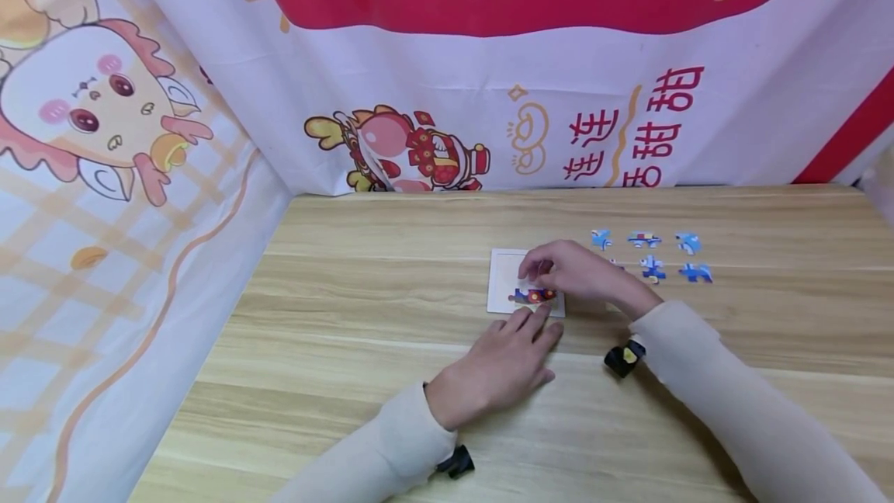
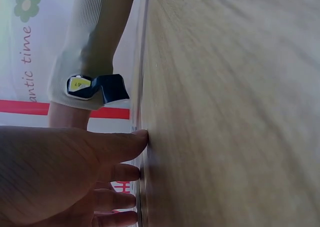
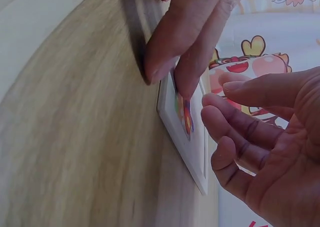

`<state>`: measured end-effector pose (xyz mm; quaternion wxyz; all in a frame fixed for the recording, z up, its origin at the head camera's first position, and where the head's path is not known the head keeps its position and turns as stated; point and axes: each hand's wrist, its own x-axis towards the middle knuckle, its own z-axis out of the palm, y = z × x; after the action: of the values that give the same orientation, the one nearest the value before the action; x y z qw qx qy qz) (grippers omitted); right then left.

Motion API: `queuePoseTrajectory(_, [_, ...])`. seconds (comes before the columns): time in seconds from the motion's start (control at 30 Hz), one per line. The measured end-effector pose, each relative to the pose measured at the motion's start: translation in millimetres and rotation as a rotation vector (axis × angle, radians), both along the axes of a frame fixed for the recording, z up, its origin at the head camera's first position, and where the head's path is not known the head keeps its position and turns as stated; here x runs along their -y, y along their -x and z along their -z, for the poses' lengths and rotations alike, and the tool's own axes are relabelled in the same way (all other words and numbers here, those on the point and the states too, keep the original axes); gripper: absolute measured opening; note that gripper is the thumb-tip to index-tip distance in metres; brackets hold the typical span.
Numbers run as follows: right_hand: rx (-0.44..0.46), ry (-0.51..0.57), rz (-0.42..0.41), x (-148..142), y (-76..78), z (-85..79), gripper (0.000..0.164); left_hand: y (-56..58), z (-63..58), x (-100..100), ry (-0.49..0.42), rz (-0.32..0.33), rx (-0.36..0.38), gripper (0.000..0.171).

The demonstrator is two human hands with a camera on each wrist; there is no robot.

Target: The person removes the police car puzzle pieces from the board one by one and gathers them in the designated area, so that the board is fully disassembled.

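Observation:
A white square puzzle tray (image 1: 493, 286) lies on the table, with joined puzzle pieces (image 1: 532, 296) in red, blue and yellow along its near side. My left hand (image 1: 497, 367) rests at the tray's near edge, its fingers extended and spread; in the right wrist view a fingertip (image 3: 185, 87) presses on the pieces. Over the tray's right part hovers my right hand (image 1: 580, 272), loosely bent. Its thumb and fingers (image 3: 245, 127) stand apart in the right wrist view, and nothing shows between them. The right hand hides part of the tray.
Several loose blue puzzle pieces lie in two rows right of the tray, among them one piece (image 1: 687, 243) at the far right and another (image 1: 653, 268) nearer. Part of one is behind the right wrist. A printed cloth (image 1: 433, 68) hangs along the table's back edge.

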<state>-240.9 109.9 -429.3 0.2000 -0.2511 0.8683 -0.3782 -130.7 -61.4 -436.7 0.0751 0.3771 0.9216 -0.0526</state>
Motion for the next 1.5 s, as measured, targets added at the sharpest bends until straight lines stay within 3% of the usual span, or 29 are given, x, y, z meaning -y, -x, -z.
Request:
queuePoseTrajectory(0.67, [0.103, 0.018, -0.037, 11.2, 15.6, 2.8, 0.02, 1.6, 0.7, -0.5, 0.017, -0.028, 0.064, 0.065])
queuePoseTrajectory(1.5, [0.201, -0.006, -0.042, 14.1, 22.9, 7.6, 0.018, 1.2, -2.9, 1.3, 0.013, -0.004, 0.037, 0.064])
